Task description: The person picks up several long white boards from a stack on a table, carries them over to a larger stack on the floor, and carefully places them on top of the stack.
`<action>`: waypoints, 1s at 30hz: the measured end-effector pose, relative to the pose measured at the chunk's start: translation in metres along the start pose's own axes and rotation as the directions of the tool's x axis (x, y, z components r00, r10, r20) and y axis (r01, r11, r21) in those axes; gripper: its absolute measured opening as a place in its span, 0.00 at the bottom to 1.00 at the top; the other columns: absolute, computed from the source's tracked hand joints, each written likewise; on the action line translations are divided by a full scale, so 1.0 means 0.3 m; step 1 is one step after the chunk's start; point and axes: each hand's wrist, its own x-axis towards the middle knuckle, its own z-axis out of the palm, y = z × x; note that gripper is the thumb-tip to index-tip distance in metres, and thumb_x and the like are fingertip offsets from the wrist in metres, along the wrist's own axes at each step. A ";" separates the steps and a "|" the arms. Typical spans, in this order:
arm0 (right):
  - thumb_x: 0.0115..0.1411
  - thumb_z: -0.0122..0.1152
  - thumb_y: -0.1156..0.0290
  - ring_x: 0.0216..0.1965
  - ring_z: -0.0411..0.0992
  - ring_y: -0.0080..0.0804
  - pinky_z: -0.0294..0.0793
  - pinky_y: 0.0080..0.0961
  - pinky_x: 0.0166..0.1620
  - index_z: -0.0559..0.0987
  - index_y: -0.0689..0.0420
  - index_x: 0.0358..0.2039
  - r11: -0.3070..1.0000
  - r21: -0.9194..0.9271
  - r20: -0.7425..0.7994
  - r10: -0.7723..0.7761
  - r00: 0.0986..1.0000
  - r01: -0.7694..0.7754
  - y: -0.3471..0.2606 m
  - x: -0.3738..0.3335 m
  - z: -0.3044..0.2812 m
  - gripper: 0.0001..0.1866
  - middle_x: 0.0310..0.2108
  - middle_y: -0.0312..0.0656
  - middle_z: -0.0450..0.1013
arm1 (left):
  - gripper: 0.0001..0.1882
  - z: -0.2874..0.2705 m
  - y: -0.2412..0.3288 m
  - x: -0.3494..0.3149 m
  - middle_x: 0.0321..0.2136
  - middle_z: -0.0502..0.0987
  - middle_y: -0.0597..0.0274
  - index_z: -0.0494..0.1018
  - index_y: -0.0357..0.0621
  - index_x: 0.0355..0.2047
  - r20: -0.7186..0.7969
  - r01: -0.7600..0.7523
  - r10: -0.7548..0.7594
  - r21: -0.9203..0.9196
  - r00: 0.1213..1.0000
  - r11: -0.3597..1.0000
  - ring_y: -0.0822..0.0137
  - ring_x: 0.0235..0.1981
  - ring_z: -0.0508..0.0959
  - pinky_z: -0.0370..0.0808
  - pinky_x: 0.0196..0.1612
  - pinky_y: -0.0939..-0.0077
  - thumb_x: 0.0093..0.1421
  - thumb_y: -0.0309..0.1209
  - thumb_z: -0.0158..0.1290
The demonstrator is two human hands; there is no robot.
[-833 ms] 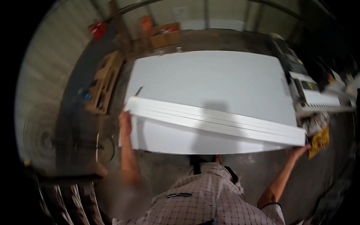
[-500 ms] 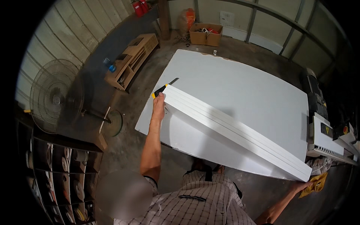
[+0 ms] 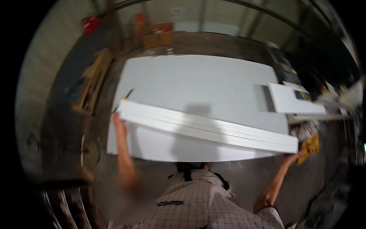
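A long stack of narrow white boards point(image 3: 206, 124) spans a large white tabletop panel point(image 3: 198, 76), slanting down to the right, with thin seams along it. My left hand point(image 3: 118, 116) is closed around its left end. At the right end my right hand point(image 3: 291, 157) grips the lower corner, its fingers partly hidden by the boards. Just beyond the left end sticks out a black-and-yellow tool point(image 3: 130, 94) with a thin dark blade; blur and the boards hide whether my left hand touches it.
A machine with a white plate point(image 3: 293, 99) stands against the table's right side. Below it hangs a yellow bag point(image 3: 309, 148). A wooden cabinet point(image 3: 93, 82) is on the left, a cardboard box point(image 3: 158, 36) behind the table, and a shelf rack point(image 3: 68, 208) at the lower left.
My view has turned, so the table and boards sit farther left and more level in the picture. Both hands keep hold of the stack's ends. The picture is now blurred.
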 end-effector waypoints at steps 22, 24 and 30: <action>0.54 0.31 0.30 0.53 0.62 0.35 0.54 0.28 0.57 0.69 0.66 0.48 0.995 -0.007 -0.061 -0.098 0.993 0.098 -0.018 -0.079 0.064 0.47 0.51 0.44 0.66 | 0.36 -0.021 0.093 0.080 0.52 0.65 0.55 0.60 0.33 0.53 0.178 0.143 -0.085 -0.343 0.980 0.928 0.63 0.54 0.63 0.55 0.58 0.68 0.62 0.56 0.34; 0.54 0.29 0.30 0.53 0.61 0.36 0.54 0.29 0.58 0.68 0.66 0.49 0.995 0.045 -0.110 -0.079 0.991 0.084 -0.006 -0.052 0.061 0.47 0.52 0.44 0.66 | 0.37 -0.058 0.082 0.096 0.52 0.65 0.55 0.60 0.33 0.54 0.205 0.166 -0.091 -0.385 0.974 0.908 0.63 0.54 0.63 0.54 0.59 0.67 0.62 0.57 0.31; 0.50 0.22 0.26 0.53 0.63 0.49 0.58 0.38 0.58 0.64 0.71 0.51 0.996 0.060 0.175 0.048 0.983 -0.059 0.023 0.032 -0.033 0.55 0.51 0.55 0.65 | 0.41 -0.053 0.016 0.095 0.52 0.65 0.52 0.55 0.33 0.57 0.278 0.309 -0.195 -0.460 0.941 0.833 0.58 0.54 0.64 0.56 0.59 0.67 0.60 0.60 0.29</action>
